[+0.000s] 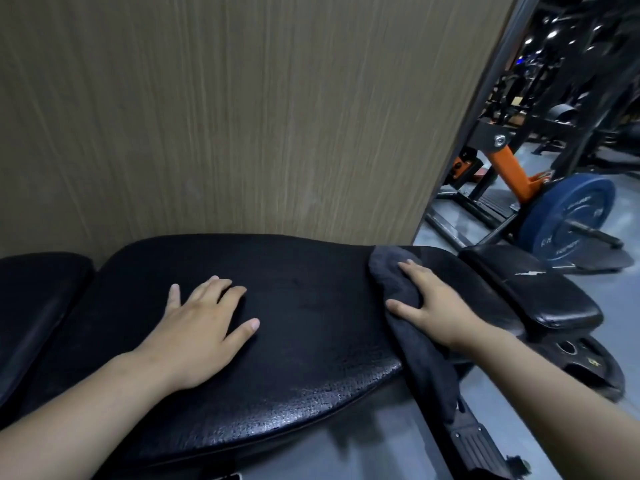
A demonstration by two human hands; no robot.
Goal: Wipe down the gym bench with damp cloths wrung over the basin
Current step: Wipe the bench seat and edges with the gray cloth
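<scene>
The left hand [204,327] lies flat, fingers spread, on the black bench pad [304,306], holding nothing. 1 dark grey cloth [393,277] drapes over the pad's right end, under the right hand [433,303], which presses it with straight fingers, thumb splayed. 2 hands, 1 cloth in view.

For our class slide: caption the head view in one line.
Right hand presses a cloth on the bench; left hand rests flat on it.
</scene>
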